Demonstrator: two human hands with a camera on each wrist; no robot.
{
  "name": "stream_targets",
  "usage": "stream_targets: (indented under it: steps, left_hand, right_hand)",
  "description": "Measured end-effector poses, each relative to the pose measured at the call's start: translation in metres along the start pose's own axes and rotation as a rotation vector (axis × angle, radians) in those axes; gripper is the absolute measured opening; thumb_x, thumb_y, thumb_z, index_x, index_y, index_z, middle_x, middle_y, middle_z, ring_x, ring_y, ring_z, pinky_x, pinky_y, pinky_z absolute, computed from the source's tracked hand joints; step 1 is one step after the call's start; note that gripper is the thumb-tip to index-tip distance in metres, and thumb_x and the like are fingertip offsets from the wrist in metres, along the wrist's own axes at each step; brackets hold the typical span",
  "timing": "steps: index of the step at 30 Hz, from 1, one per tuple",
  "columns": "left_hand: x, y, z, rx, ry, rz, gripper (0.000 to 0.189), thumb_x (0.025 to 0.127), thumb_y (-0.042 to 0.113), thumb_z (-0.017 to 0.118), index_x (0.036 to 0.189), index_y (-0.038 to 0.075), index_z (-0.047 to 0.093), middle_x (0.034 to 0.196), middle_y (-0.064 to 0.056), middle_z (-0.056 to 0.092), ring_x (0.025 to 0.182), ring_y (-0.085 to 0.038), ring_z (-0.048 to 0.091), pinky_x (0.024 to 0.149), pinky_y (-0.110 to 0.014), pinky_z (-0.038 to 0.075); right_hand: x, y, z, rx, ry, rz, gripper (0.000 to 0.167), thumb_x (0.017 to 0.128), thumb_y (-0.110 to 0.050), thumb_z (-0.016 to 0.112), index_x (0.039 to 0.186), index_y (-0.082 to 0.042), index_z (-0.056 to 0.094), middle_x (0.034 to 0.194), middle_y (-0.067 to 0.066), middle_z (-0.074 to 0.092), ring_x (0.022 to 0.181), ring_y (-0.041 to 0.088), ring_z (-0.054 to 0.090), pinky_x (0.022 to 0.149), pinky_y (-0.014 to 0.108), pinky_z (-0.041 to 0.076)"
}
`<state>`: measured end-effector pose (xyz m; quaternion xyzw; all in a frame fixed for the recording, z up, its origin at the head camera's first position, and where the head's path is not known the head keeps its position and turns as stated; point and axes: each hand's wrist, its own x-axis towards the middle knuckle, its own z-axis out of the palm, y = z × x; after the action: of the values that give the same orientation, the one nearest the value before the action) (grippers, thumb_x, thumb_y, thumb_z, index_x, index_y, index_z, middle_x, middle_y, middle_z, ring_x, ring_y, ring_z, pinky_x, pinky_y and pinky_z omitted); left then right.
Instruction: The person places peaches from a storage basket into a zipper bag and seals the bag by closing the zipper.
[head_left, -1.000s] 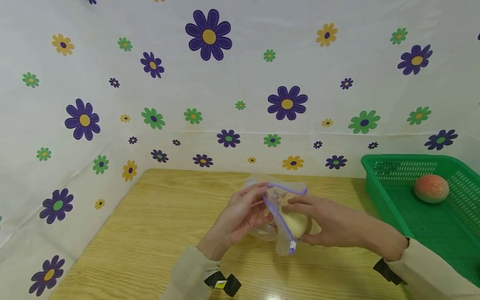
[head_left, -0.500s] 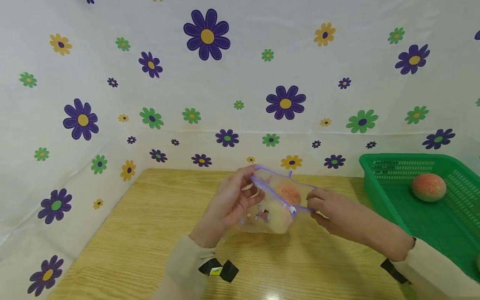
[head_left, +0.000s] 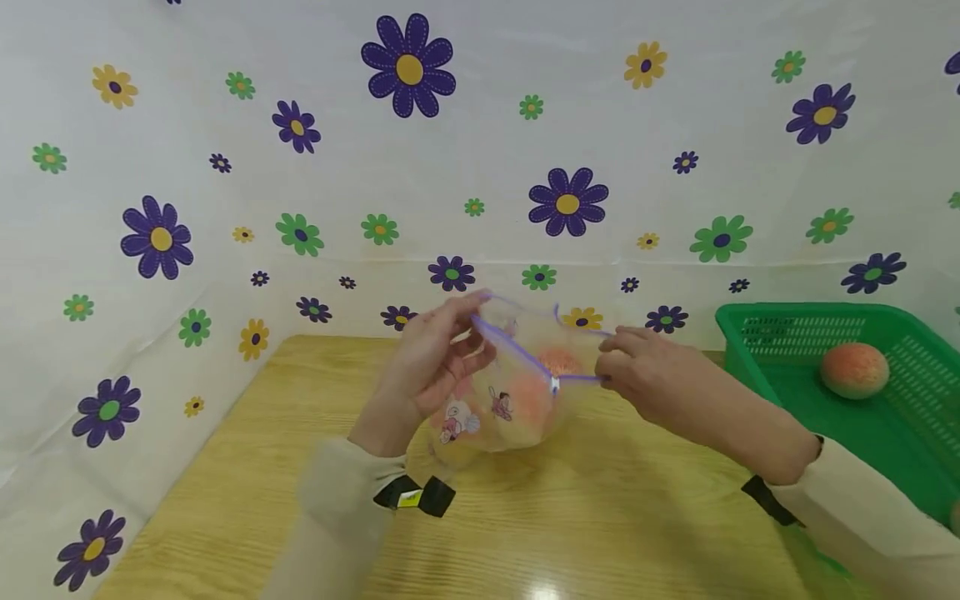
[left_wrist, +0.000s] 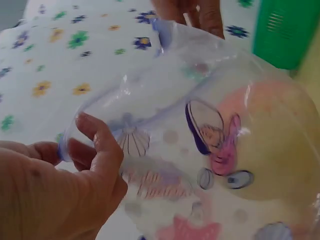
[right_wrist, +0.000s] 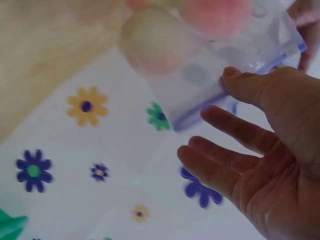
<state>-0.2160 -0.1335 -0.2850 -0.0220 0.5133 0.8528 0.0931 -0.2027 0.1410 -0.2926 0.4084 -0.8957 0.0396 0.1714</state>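
A clear printed zip bag (head_left: 501,406) with a purple zip edge hangs between my two hands, its mouth spread apart. Inside are peaches (head_left: 558,361), pink and pale yellow; one peach (left_wrist: 270,140) shows large through the plastic in the left wrist view. My left hand (head_left: 427,358) pinches the left end of the mouth between thumb and fingers. On the other side, my right hand (head_left: 652,367) pinches the right end; the right wrist view shows its thumb and index finger on the purple edge, the other fingers extended. Whether the bag's bottom touches the table cannot be told.
To the right stands a green plastic basket (head_left: 757,379) with another peach (head_left: 855,371) in it. Something pale is cut off at the frame's right edge. Flower-print cloth (head_left: 480,150) rises behind and left of the wooden table (head_left: 600,517).
My right hand has left the pale fruit at the mouth and taken the bag's right edge. Both hands have spread the mouth and raised the bag, shifting it somewhat left.
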Motion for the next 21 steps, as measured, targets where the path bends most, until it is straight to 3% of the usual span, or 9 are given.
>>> stream_targets:
  steps: [3,6,8,11,15,17,21]
  left_hand:
    - [0.005,-0.021,-0.002,0.085,-0.022,-0.076,0.028,0.105,0.020,0.056,0.124,0.004,0.067,0.091,0.001,0.057,0.086,-0.013,0.059,0.073,-0.023,0.061]
    - [0.007,-0.035,0.000,0.160,-0.051,-0.114,0.034,0.105,0.019,0.054,0.132,-0.001,0.063,0.090,0.001,0.057,0.084,-0.011,0.058,0.072,-0.023,0.061]
    - [0.007,-0.041,0.002,0.184,-0.067,-0.121,0.034,0.105,0.017,0.054,0.131,-0.003,0.063,0.091,0.001,0.057,0.082,-0.011,0.057,0.072,-0.024,0.062]
    - [0.007,-0.047,0.005,0.191,-0.090,-0.127,0.025,0.105,0.015,0.055,0.118,-0.004,0.065,0.096,0.000,0.058,0.081,-0.011,0.058,0.073,-0.026,0.062]
    - [0.005,-0.055,0.006,0.181,-0.111,-0.139,0.017,0.105,0.012,0.054,0.105,-0.001,0.064,0.110,-0.002,0.061,0.080,-0.011,0.058,0.073,-0.027,0.063]
    - [0.003,-0.058,0.005,0.183,-0.112,-0.140,0.018,0.105,0.012,0.054,0.106,-0.003,0.063,0.117,-0.002,0.062,0.080,-0.010,0.058,0.072,-0.026,0.063]
    - [0.001,-0.062,0.004,0.189,-0.122,-0.155,0.029,0.105,0.014,0.052,0.124,-0.007,0.060,0.111,-0.001,0.061,0.081,-0.009,0.060,0.071,-0.025,0.063]
  right_hand:
    - [-0.006,0.000,0.012,0.055,-0.112,0.033,0.009,0.088,-0.009,0.079,0.093,-0.014,0.072,0.105,0.007,0.073,0.097,0.028,0.071,0.078,0.038,0.064]
    - [-0.011,0.002,0.018,0.081,-0.164,0.059,0.009,0.087,-0.010,0.080,0.088,-0.016,0.073,0.104,0.007,0.072,0.092,0.026,0.069,0.074,0.036,0.063]
    - [-0.013,0.003,0.018,0.077,-0.173,0.057,0.011,0.087,-0.010,0.080,0.085,-0.018,0.072,0.104,0.006,0.072,0.092,0.025,0.069,0.072,0.034,0.062]
    - [-0.017,0.005,0.017,0.086,-0.183,0.048,0.012,0.088,-0.012,0.080,0.086,-0.020,0.071,0.102,0.003,0.071,0.088,0.020,0.067,0.068,0.030,0.060]
    - [-0.024,0.007,0.013,0.094,-0.195,0.075,0.010,0.089,-0.018,0.079,0.096,-0.020,0.072,0.104,0.001,0.070,0.086,0.017,0.066,0.065,0.029,0.057]
    - [-0.028,0.008,0.011,0.069,-0.188,0.089,0.015,0.089,-0.021,0.079,0.103,-0.018,0.073,0.106,0.002,0.070,0.088,0.018,0.067,0.067,0.031,0.058]
    - [-0.037,0.010,0.007,-0.059,-0.126,0.075,0.027,0.086,-0.025,0.082,0.110,-0.017,0.072,0.106,0.005,0.069,0.092,0.024,0.068,0.071,0.040,0.061]
